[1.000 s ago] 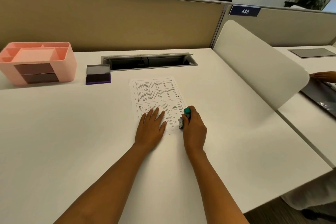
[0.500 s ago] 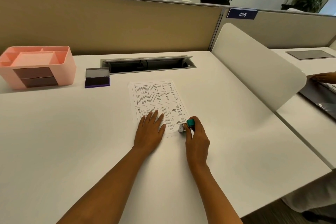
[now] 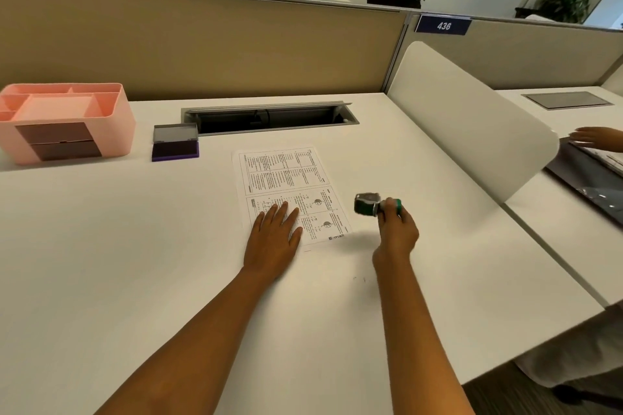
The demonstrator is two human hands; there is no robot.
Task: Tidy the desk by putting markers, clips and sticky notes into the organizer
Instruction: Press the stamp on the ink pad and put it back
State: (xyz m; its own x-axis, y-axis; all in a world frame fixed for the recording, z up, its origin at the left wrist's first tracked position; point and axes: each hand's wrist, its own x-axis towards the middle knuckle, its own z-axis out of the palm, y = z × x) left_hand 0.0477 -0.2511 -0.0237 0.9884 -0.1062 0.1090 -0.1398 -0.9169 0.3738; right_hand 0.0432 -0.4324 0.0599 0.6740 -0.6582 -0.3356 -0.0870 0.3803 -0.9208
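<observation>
From my remote seat I see bright, even office light from above. My right hand (image 3: pixel 397 232) holds a stamp (image 3: pixel 369 205) that is smeared by motion blur, with a soft shadow below its fingers. The desk (image 3: pixel 135 263) shows no glare. The partition (image 3: pixel 202 44) bends at the edges from the wide lens.

Single head-worn wide-angle view, looking forward and down across white desk top (image 3: pixel 101 263) from seated edge. Both bare forearms entering from bottom edge, close to lens. Beige fabric partition (image 3: pixel 202 44) closing far side, edges bowing from lens distortion. Neighbouring desk showing at right. No second view sharing scene.
</observation>
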